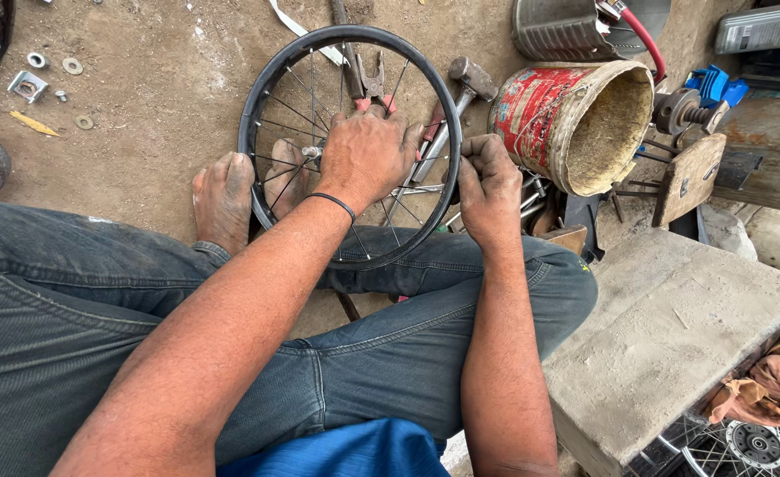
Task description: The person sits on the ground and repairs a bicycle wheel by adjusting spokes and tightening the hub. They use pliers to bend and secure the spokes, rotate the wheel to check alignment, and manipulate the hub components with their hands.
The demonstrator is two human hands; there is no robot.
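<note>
A small black spoked wheel rests tilted against my crossed legs and bare feet on the dirt. My left hand lies over the spokes near the hub, fingers curled down on them; a thin black band circles its wrist. My right hand grips the wheel's rim at its right side, fist closed around it. Whether a small tool is in either hand is hidden.
Pliers and a hammer lie behind the wheel. A rusty red tin lies on its side at right. A concrete block sits by my right knee, with another spoked wheel below it. Washers lie at upper left.
</note>
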